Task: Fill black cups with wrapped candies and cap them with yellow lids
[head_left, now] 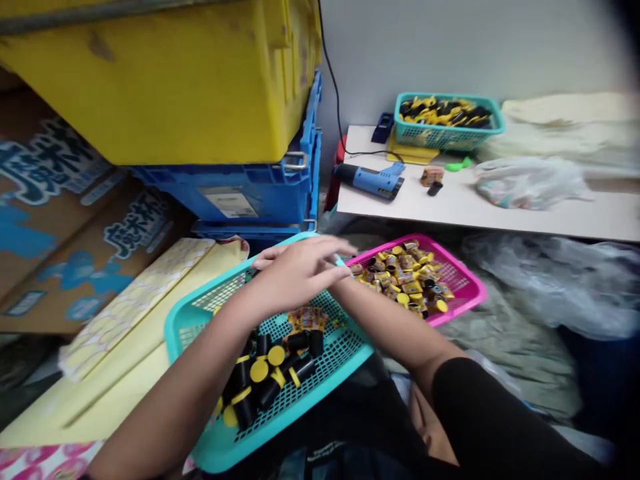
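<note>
Left hand (295, 273) hovers open just beyond black tubes (270, 373); right hand hidden behind it.

Our left hand (296, 277) hovers palm down, fingers stretched flat to the right, its bare arm coming from lower left, while our right forearm (390, 327) slips beneath it, the right hand hidden.

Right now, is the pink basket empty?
No, the pink basket holds a heap of small yellow and black pieces.
</note>
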`<state>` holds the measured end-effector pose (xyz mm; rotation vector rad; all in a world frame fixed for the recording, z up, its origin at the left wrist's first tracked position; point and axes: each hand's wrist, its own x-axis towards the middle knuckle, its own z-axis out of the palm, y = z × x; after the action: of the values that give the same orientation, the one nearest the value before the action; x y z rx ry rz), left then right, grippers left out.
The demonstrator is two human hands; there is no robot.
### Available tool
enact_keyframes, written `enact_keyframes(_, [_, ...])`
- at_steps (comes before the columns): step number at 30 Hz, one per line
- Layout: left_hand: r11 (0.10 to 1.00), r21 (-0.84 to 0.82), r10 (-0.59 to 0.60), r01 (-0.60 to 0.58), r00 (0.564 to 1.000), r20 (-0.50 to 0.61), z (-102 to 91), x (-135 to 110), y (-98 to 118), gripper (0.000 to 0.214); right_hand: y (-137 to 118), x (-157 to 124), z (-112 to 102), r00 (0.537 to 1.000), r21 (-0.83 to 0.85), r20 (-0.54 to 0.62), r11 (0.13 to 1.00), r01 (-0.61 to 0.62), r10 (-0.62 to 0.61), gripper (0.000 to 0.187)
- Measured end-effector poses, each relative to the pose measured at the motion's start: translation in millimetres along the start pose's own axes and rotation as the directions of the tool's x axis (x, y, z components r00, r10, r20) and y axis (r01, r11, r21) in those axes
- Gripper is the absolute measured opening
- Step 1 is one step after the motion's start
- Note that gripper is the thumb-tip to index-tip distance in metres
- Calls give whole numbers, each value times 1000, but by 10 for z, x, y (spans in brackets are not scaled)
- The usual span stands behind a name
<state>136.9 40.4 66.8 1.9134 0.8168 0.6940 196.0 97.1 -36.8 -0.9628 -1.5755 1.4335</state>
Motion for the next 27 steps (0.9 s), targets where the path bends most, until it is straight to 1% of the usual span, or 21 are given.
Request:
enact_keyframes(1, [997, 54, -56, 55, 998, 14, -126, -136, -63, 18, -4, 11, -45, 994, 1, 113, 1000, 1, -1, 14])
enact_keyframes(2, [985, 115, -131, 127, 991, 34, -234, -271, -149, 14, -7, 26, -89, 974, 8, 227, 1000, 3, -5, 15])
enact_keyframes(3, [968, 164, -198, 191, 980, 25, -313, -396, -260, 13, -9, 47, -126, 945, 27, 327, 1000, 1, -10, 17])
enact_keyframes(4, [946, 204, -263, 253, 964, 25, -353, -503, -392, 13, -7, 72, -152, 919, 59, 394, 998, -6, -17, 19])
enact_keyframes(5, [923, 237, -314, 302, 949, 14, -350, -587, -538, 13, 2, 99, -164, 907, 101, 421, 995, -20, -24, 23])
enact_keyframes(6, [912, 264, -324, 314, 946, -4, -306, -645, -691, 12, 16, 128, -163, 894, 140, 448, 989, -45, -23, 27])
enact_keyframes(7, [911, 287, -300, 296, 953, -30, -226, -677, -841, 12, 36, 156, -153, 885, 174, 465, 982, -76, -14, 31])
enact_keyframes(8, [909, 307, -279, 282, 959, -55, -120, -687, -979, 14, 58, 181, -137, 883, 197, 469, 975, -107, 2, 35])
enact_keyframes(9, [909, 315, -270, 273, 961, -55, -3, -680, -1097, 17, 81, 202, -118, 887, 208, 461, 969, -130, 21, 37])
enact_keyframes(10, [909, 308, -278, 281, 959, -55, 114, -662, -1193, 17, 100, 217, -101, 893, 210, 449, 967, -147, 38, 37])
enact_keyframes(12, [894, 274, -356, 354, 934, -45, 296, -622, -1313, 14, 120, 228, -79, 904, 200, 423, 966, -163, 65, 34])
enact_keyframes(14, [879, 230, -423, 418, 906, -28, 363, -603, -1356, 7, 112, 221, -77, 915, 179, 395, 971, -160, 78, 27])
enact_keyframes(16, [874, 183, -455, 451, 890, -21, 304, -615, -1353, 4, 84, 206, -86, 924, 157, 374, 975, -155, 87, 23])
enact_keyframes(20, [867, 92, -488, 490, 872, -43, -28, -690, -1299, 12, 28, 187, -96, 934, 142, 343, 977, -159, 103, 20])
enact_keyframes(21, [861, 103, -493, 498, 867, -72, -111, -713, -1284, 13, 19, 187, -95, 937, 153, 330, 974, -170, 112, 18])
enact_keyframes(23, [830, 184, -492, 527, 846, -205, -223, -759, -1259, 12, 10, 191, -90, 943, 195, 305, 960, -200, 134, 16])
enact_keyframes(24, [805, 247, -466, 539, 833, -299, -243, -778, -1249, 13, 9, 194, -86, 944, 221, 296, 951, -216, 146, 16])
enact_keyframes(25, [775, 330, -410, 539, 827, -385, -235, -793, -1239, 14, 8, 197, -83, 944, 245, 292, 942, -230, 154, 17])
enact_keyframes(26, [743, 427, -335, 515, 839, -428, -200, -803, -1231, 14, 9, 199, -79, 943, 266, 292, 934, -239, 158, 18])
enact_keyframes(27, [717, 525, -265, 458, 876, -403, -141, -806, -1225, 13, 9, 200, -76, 944, 281, 290, 928, -243, 159, 18])
